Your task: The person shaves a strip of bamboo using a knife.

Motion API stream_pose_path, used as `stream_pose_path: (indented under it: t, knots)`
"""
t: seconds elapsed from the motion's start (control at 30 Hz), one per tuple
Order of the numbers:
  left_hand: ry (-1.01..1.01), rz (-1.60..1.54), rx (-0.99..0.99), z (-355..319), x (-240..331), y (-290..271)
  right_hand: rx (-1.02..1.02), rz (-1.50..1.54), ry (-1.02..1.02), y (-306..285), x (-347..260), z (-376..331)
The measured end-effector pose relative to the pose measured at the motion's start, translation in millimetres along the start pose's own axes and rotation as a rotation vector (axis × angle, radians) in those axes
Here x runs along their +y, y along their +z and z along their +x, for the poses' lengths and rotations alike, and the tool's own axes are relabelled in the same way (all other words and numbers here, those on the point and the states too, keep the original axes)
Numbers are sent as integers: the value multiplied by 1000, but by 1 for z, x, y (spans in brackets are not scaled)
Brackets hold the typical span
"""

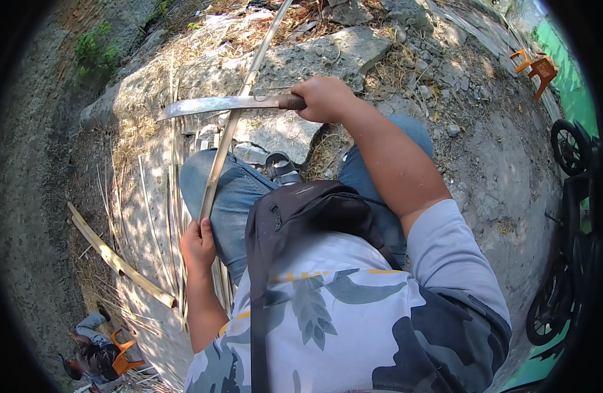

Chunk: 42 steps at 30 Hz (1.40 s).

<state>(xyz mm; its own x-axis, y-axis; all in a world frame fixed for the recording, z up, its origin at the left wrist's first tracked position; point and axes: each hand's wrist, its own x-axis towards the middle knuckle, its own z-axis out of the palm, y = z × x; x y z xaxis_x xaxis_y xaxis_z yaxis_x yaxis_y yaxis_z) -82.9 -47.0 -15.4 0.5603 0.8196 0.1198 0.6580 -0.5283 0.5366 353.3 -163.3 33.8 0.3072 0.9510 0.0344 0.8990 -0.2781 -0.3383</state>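
Note:
My right hand point(322, 99) is closed round the dark wrapped handle of a machete point(216, 105). Its long, slightly curved blade points left and crosses a long bamboo strip point(221, 154), apparently touching it. The strip slants from beside my left knee up past the top edge of the view. My left hand point(198, 245) grips its lower end, thumb along the strip. The strip passes over my left thigh, in front of the jeans. The far end of the strip is out of view.
Several thin bamboo strips point(147, 209) lie on the ground to the left, by a split bamboo piece point(121, 265). Stone slabs point(314, 59) lie ahead. A person point(95, 350) sits on an orange chair point(124, 354) at lower left. A motorcycle point(566, 236) stands at right, near another orange chair point(542, 71).

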Motion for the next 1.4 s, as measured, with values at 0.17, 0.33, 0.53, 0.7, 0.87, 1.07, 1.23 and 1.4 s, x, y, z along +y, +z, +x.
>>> stream_pose_path:
  t: [0.17,0.33,0.53,0.7,0.87,1.07,1.23,1.4]
  knots:
    - [-36,-16,-25,2,1,-1,10,-2,-2,-2,-3,-6]
    - [-37,-3,-21,0,5,-5,-46,-60,-210,12,-22,-1]
    - [37,9,26,-1,6,0,-21,63,50,7,6,6]
    - [16,-47,-16,0,1,-2,-26,129,158,4,13,3]
    - [-30,-42,-34,1,5,-4,-71,41,-40,2,-16,-8]
    - [-32,-22,-37,2,0,-1,-105,-47,-215,17,-23,3]
    - [-49,-23,-20,0,3,-2,-78,1,-71,9,-2,4]
    - [-26,-31,-41,2,2,-3,-27,108,152,5,6,0]
